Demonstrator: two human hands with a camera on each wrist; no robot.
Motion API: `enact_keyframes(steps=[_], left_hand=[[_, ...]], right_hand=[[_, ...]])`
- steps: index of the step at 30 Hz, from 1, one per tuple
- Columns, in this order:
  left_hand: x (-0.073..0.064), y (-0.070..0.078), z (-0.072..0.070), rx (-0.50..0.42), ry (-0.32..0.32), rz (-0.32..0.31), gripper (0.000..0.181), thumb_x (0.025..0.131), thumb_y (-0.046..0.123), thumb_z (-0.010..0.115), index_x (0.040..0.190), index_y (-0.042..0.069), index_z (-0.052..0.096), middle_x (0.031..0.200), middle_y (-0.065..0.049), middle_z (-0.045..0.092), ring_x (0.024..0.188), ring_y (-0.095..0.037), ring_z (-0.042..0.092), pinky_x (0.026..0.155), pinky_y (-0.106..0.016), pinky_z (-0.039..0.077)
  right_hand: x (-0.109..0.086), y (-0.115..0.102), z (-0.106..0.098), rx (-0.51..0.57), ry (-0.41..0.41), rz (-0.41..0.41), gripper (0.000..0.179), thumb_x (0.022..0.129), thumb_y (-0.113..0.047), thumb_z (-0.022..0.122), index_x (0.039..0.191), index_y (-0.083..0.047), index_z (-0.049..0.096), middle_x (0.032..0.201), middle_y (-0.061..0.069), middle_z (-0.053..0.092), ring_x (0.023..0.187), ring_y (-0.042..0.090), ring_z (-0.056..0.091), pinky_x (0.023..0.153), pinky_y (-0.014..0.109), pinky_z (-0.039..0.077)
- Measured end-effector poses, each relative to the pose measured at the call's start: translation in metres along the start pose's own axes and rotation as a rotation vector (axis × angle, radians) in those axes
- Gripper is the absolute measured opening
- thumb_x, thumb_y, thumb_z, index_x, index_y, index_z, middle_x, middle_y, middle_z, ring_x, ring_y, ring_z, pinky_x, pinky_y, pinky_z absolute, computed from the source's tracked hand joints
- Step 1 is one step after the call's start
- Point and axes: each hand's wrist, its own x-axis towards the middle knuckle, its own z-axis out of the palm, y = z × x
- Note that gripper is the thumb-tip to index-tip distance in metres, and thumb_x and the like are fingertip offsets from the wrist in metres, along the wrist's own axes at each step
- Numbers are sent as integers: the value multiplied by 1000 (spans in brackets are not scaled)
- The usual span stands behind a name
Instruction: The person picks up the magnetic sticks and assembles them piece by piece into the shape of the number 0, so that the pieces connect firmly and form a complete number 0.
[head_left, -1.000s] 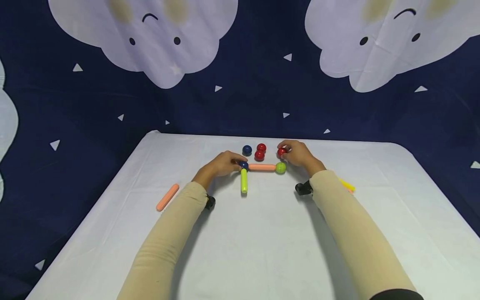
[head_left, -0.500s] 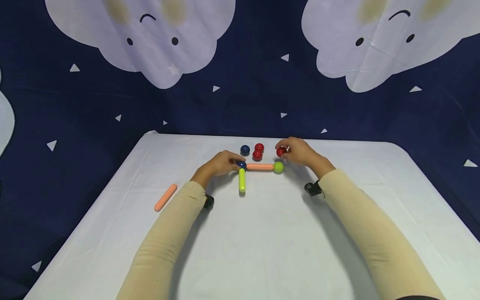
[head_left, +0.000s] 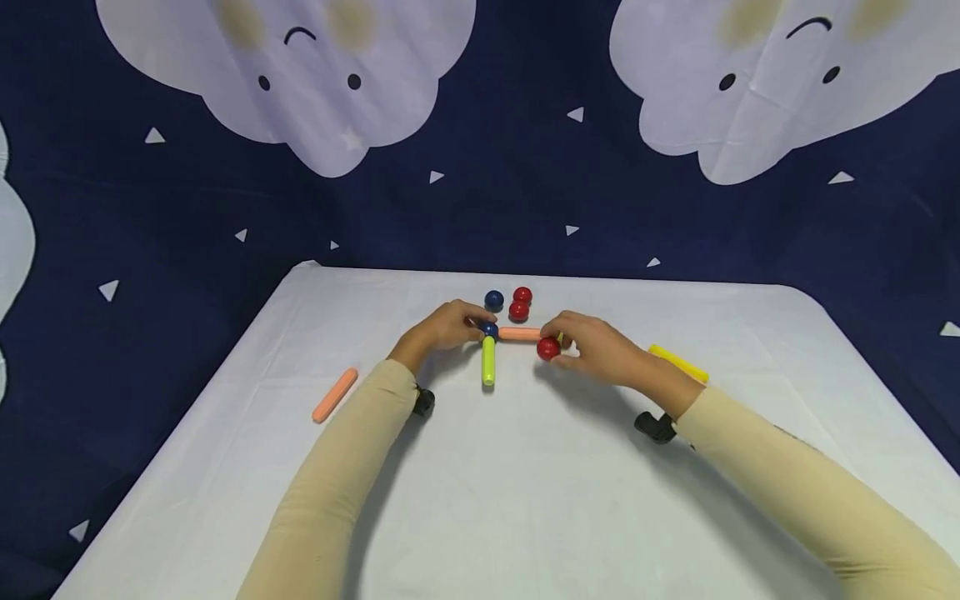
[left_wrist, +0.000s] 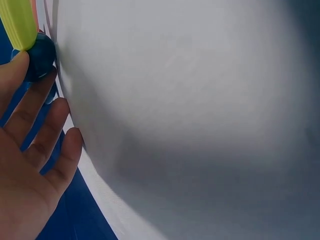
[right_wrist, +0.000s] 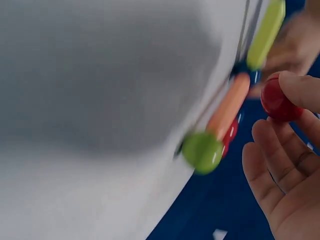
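Two hands (head_left: 448,326) (head_left: 596,350) pinching blue ball (left_wrist: 42,59), red ball (head_left: 548,348).

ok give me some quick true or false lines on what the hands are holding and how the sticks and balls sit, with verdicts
1. The right hand holds a glossy red ball. True.
2. The left hand pinches a glossy dark blue ball with a yellow-green rounded stick attached. True.
3. The held red ball is fixed onto the yellow-green stick. False: it is in the right hand, apart from that stick.
4. A salmon-pink rounded stick runs from the pinched blue ball to a glossy green ball. True.
5. The held ball is the only red one in view. False: two more glossy red balls lie on the white-covered table.
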Motion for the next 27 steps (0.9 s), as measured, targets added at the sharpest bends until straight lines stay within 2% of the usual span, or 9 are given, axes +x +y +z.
enact_keyframes(steps=[6, 14, 21, 27], left_hand=[[-1, 2, -4, 23, -3, 2, 39, 95, 11, 64, 133, 17, 64, 135, -8, 64, 120, -23, 59, 103, -36, 47], [4, 2, 0, -3, -12, 12, 40, 94, 11, 64, 135, 13, 62, 138, -10, 62, 124, -26, 58, 106, -39, 46], [2, 0, 0, -12, 5, 0, 40, 93, 10, 66, 133, 13, 64, 135, -11, 64, 123, -26, 58, 104, -40, 47], [3, 0, -1, -17, -4, 5, 41, 93, 9, 65, 134, 14, 63, 135, -11, 64, 121, -25, 59, 103, -39, 47]], right_hand=[[-19, -31, 16, 33, -107, -100, 31, 84, -15, 78, 114, -14, 67, 107, -3, 67, 93, 12, 64, 83, 31, 55], [-23, -55, 42, 153, -210, -82, 28, 83, -10, 78, 107, -13, 63, 101, -4, 66, 88, 6, 61, 81, 23, 53], [-13, -66, 50, 153, -175, -43, 27, 82, -12, 80, 102, -13, 63, 96, -4, 65, 85, 8, 58, 80, 24, 50], [-8, -63, 54, 158, -137, -23, 33, 83, -12, 79, 112, -11, 64, 102, 0, 69, 91, 10, 63, 82, 25, 52]])
